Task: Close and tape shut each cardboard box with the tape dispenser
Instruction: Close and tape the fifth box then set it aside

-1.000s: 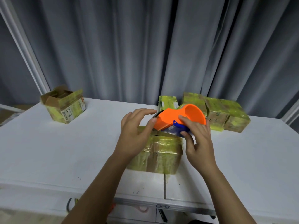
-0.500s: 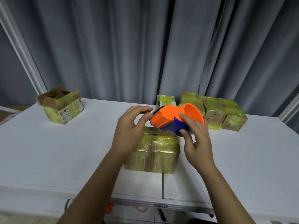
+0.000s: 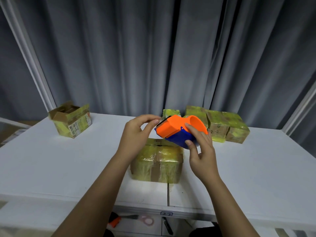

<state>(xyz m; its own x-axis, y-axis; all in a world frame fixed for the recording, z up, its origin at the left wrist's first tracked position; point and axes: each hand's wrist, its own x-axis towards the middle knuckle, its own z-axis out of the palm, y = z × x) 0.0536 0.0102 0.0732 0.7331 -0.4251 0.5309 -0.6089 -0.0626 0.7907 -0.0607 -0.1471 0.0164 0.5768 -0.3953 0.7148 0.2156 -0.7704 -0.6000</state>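
Gripping the orange-and-blue tape dispenser (image 3: 177,131) from its rear, the right hand (image 3: 201,151) holds it in the air above the far right corner of a taped cardboard box (image 3: 157,163); the fingers curl over the orange hood and the thumb presses the blue side plate. The dispenser's long axis runs roughly left to right, tilted so that its toothed cutting edge points left and slightly up, toward the left hand (image 3: 136,134). That hand is raised beside the blade, with thumb and forefinger brought together at the cutter as if pinching the tape end; the tape itself is too thin and blurred to make out.

The box below sits on the white desk (image 3: 51,168) near the front edge, wrapped in yellowish tape, its top flaps closed with a dark seam showing at the far side. Bare desk lies on both sides of it, wide to the left and to the right. An open box (image 3: 71,120) with raised flaps stands well apart at the far left corner, close to the desk's back edge. A row of taped boxes (image 3: 220,124) lies along the back edge at the right, just behind the dispenser, with a smaller taped box (image 3: 171,113) to their left. Grey curtains (image 3: 153,48) hang directly behind the desk. Below the front edge, scissors (image 3: 140,219) and a marker (image 3: 166,225) lie on a lower shelf.
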